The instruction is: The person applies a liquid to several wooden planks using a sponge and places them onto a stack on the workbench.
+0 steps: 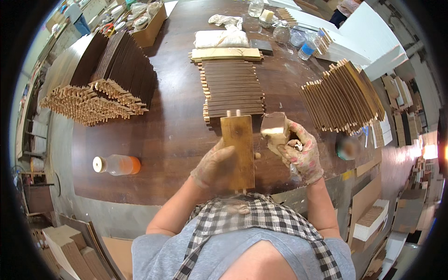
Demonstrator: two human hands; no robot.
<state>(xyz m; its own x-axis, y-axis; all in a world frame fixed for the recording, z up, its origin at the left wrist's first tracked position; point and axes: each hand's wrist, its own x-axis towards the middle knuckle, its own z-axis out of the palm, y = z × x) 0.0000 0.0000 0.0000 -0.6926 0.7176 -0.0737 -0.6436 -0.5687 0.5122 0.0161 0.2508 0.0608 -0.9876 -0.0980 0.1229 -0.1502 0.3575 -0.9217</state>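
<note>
My left hand (213, 164), in a stained fabric glove, is closed on the left edge of a brown wooden board (240, 151). Pale dowel pegs stick out of both short ends of this board, which I hold lengthwise in front of my chest. To its right, my gloved right hand (303, 151) grips a brown-topped block (274, 125) with a pale, shiny front side. Crumpled whitish material shows among those fingers; what it is I cannot make out. A small gap separates block and board. Beyond them lies a row of similar brown boards (233, 88) with pegged ends.
Large stacks of pegged boards (123, 65) stand at left, another pile (343, 95) at right. A bottle with orange liquid (119, 165) is on the brown table (177, 135) at near left. Farther back are white cloth bundles (221, 39), a blue-labelled water bottle (308, 48) and jars.
</note>
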